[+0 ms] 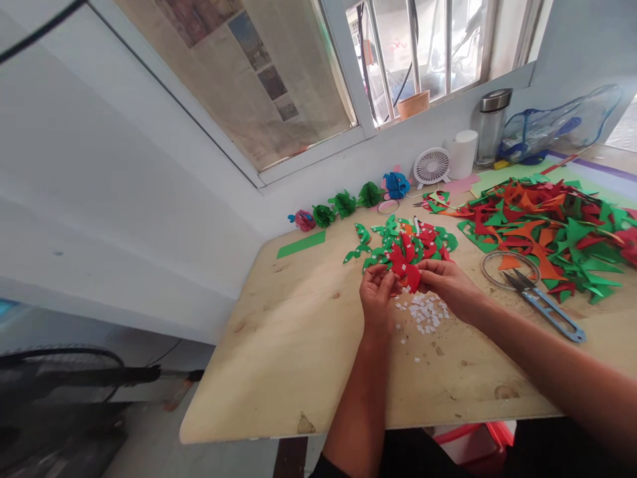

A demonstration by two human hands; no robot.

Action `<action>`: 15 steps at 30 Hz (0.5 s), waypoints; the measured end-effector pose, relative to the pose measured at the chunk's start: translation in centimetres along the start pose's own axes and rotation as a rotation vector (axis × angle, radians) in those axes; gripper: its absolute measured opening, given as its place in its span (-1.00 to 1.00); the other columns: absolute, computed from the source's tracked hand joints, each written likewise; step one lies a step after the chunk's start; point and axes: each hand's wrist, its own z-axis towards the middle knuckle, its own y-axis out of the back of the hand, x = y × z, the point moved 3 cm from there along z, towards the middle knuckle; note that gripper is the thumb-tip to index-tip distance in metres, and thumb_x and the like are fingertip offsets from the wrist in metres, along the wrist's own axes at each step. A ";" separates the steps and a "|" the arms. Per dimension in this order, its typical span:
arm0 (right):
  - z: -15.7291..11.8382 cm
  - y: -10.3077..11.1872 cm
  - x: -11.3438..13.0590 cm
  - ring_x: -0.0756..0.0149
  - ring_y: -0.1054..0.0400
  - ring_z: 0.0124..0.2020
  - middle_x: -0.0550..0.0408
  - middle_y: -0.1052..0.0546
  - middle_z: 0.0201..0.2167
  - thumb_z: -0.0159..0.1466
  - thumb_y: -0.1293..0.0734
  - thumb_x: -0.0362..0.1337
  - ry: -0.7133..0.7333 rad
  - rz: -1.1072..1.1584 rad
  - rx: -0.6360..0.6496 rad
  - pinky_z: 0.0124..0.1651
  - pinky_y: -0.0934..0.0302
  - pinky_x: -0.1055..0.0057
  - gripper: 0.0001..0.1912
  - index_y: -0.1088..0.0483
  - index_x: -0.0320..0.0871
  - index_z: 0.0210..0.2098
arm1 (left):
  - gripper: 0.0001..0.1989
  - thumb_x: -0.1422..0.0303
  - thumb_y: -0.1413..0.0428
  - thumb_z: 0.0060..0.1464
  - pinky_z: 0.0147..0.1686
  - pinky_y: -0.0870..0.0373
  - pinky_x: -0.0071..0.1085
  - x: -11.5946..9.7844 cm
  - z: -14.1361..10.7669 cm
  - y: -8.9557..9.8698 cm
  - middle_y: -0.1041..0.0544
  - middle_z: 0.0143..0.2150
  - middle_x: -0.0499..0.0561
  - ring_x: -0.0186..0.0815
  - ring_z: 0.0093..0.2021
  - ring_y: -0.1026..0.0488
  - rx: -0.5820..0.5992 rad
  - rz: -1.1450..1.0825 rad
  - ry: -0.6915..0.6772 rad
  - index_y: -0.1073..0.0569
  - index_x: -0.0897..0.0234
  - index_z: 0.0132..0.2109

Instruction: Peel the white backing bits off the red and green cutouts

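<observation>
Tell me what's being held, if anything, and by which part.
A red cut-out: the left hand's fingers are at its left edge, the right hand's at its right edge.

I see snips [547, 305] on counter [279, 345], right of paper bits [426, 312]; scrap pile [557, 229] behind snips.

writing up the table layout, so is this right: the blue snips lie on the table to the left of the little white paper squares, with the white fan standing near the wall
Not quite: the blue snips lie to the right of the little white paper squares, as the head view shows. The white fan does stand near the wall.
</observation>
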 end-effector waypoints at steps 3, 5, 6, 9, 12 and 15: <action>0.1 0.2 -0.1 0.53 -0.19 -0.60 0.21 -0.41 -0.63 -0.06 -0.45 -0.19 -0.053 0.104 -0.005 -0.49 -0.03 0.52 -0.78 -0.41 -0.20 -0.51 | -0.67 0.36 -0.25 -0.18 -0.35 -0.34 -0.49 -0.9 -0.4 -0.3 -0.43 -0.38 -0.06 -0.42 -0.40 -0.39 0.021 0.129 -0.168 -0.40 0.25 -0.19; 0.1 0.3 -0.2 0.53 -0.19 -0.60 0.20 -0.41 -0.63 -0.06 -0.45 -0.20 -0.072 0.144 0.001 -0.50 -0.02 0.52 -0.78 -0.40 -0.20 -0.52 | -0.70 0.38 -0.23 -0.15 -0.29 -0.34 -0.49 -1.4 -0.9 -0.6 -0.41 -0.37 -0.05 -0.41 -0.35 -0.39 0.068 0.202 -0.227 -0.44 0.24 -0.19; 0.1 0.3 -0.1 0.52 -0.19 -0.60 0.20 -0.40 -0.63 -0.06 -0.45 -0.20 -0.076 0.151 0.003 -0.50 -0.02 0.51 -0.79 -0.39 -0.19 -0.53 | -0.71 0.38 -0.22 -0.14 -0.28 -0.33 -0.49 -1.6 -1.1 -0.8 -0.40 -0.38 -0.05 -0.41 -0.36 -0.37 0.088 0.225 -0.241 -0.45 0.23 -0.18; 0.1 0.3 0.0 0.51 -0.17 -0.61 0.20 -0.39 -0.64 -0.05 -0.44 -0.20 -0.077 0.144 -0.004 -0.51 -0.02 0.49 -0.80 -0.39 -0.19 -0.54 | -0.71 0.37 -0.21 -0.12 -0.33 -0.32 -0.49 -1.7 -1.5 -1.2 -0.39 -0.43 -0.06 -0.42 -0.41 -0.34 0.186 0.262 -0.216 -0.48 0.22 -0.16; 0.1 0.4 0.0 0.52 -0.17 -0.61 0.20 -0.38 -0.64 -0.06 -0.44 -0.21 -0.076 0.144 -0.014 -0.50 -0.02 0.50 -0.80 -0.38 -0.19 -0.54 | -0.72 0.36 -0.22 -0.13 -0.32 -0.34 -0.47 -1.4 -1.4 -1.1 -0.42 -0.42 -0.04 -0.40 -0.40 -0.35 0.239 0.277 -0.208 -0.51 0.22 -0.18; 0.1 0.4 0.0 0.52 -0.17 -0.61 0.20 -0.39 -0.64 -0.04 -0.43 -0.20 -0.056 0.116 -0.014 -0.50 -0.03 0.50 -0.80 -0.38 -0.19 -0.54 | -0.77 0.35 -0.21 -0.11 -0.26 -0.36 -0.42 -1.1 -1.2 -0.9 -0.49 -0.36 0.01 -0.34 -0.33 -0.40 0.243 0.300 -0.192 -0.53 0.23 -0.22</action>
